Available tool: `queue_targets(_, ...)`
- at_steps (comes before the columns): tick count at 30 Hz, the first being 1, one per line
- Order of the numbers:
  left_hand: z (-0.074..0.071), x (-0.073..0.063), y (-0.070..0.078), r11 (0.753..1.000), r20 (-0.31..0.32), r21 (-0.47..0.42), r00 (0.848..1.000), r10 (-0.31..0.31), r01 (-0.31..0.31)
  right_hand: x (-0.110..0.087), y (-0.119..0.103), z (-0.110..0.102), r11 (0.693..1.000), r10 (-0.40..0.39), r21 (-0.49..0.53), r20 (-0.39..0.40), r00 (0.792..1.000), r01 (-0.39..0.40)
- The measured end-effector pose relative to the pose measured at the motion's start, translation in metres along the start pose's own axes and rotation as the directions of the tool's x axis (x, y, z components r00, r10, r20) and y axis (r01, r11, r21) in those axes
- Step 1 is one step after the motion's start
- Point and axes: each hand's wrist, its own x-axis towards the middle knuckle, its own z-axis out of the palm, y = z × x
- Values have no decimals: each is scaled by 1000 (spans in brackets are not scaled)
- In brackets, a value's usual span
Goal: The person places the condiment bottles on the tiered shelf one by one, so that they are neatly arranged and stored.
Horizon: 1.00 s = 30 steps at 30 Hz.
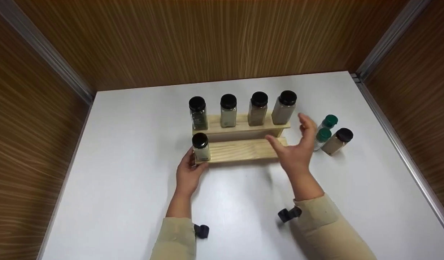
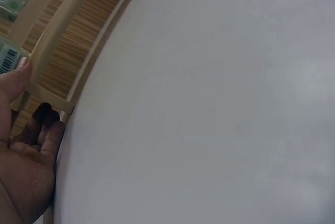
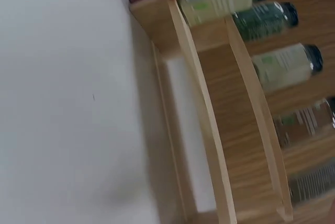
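A two-tier wooden spice rack [image 1: 243,151] stands on the white table. Its upper tier carries several black-capped spice jars [image 1: 228,111], and a single spice jar [image 1: 202,147] is at the left end of the lower tier. My left hand [image 1: 187,176] grips the rack's lower left corner, thumb at the front edge and fingers round the side, beside that jar. In the left wrist view the thumb [image 2: 18,77] presses near the front rail. Over the rack's right end, my right hand [image 1: 297,153] is spread with thumb and fingers wide apart, holding nothing.
Right of the rack stand two green-capped jars [image 1: 322,137] and a tan-filled jar with a black cap [image 1: 336,141], close together. Wood-grain panels [image 1: 222,39] enclose the table [image 1: 128,162] at the back and sides.
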Motion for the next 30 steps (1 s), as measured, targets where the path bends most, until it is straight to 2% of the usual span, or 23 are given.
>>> queue_targets(3,-2,-1,-1,1000,-11,-12,1000,-3,3,7,6,-14,999,22,-22,-38,999,-23)
queue_targets(7,-2,-1,-1,1000,-15,-29,1000,7,-7,20,6,-36,989,104,-90,-120,987,-115)
queue_targets(10,1,-1,0,999,-14,-37,1000,12,-12,30,0,-54,965,192,-142,-187,963,-220)
queue_targets(13,2,-2,2,999,-18,-38,1000,-6,5,36,1,-72,935,273,-167,-222,936,-312)
queue_targets(18,4,-3,3,999,-9,-31,1000,-30,30,41,22,-102,868,420,-182,-227,879,-462)
queue_targets(21,5,-3,4,999,3,-29,999,-35,35,43,42,-122,828,495,-198,-184,849,-525)
queue_targets(26,6,-3,5,999,10,-21,999,-39,39,46,76,-150,806,566,-195,-23,824,-558)
queue_targets(30,6,-3,5,999,3,-17,999,-37,37,46,92,-159,778,616,-217,83,783,-589)
